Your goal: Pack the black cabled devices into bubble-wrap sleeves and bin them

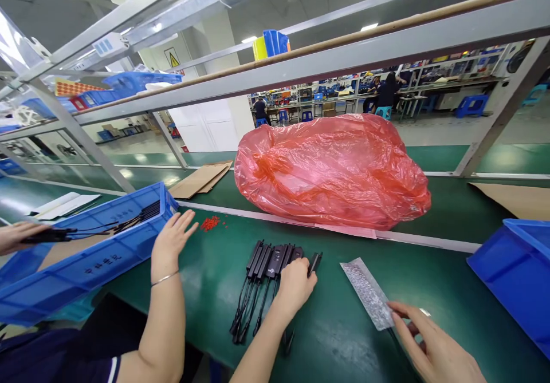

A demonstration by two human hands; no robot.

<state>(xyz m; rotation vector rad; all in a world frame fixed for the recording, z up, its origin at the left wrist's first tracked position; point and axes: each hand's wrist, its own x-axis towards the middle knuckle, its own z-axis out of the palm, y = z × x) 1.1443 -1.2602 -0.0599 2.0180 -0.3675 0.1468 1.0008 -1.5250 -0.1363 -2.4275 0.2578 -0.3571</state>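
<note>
Where the green bench mat [429,280] runs nearest the wearer, the items are as follows.

Item 1: black adapters [271,259]. A row of slim black oblong units, laid side by side and touching, at the middle of the mat. Long axis of each runs away from the wearer, leaning slightly right at the far end. The bodies lie at the far end. Thin black cables [244,314] trail from them toward the near edge and end in a loose bunch. Finish matt, with small pale markings too small to read.

Item 2: left hand [295,284]. Fingers curled shut on the right end of the row, with the rightmost unit sticking out beyond the knuckles.

Item 3: bubble pouch [367,293]. Flat, silvery-grey, narrow, lying right of the adapters and apart from them. Long axis is diagonal, far end to the left, near end to the right.

Item 4: right hand [432,346]. Fingers spread apart, fingertips at the near end of the pouch. Whether they pinch it cannot be told.

Item 5: red plastic bag [330,168]. Large, translucent, bulging, beyond the adapters on the far strip.

Item 6: blue bin [107,251]. At left, tilted, holding more black cabled pieces. A co-worker's hand [171,240] with a thin bracelet rests on its rim. A second co-worker's hand [17,235] holds a black piece at the far left.

Item 7: second blue bin [515,274], at the right edge. Small red bits [210,222] lie scattered beside the first bin.
</note>
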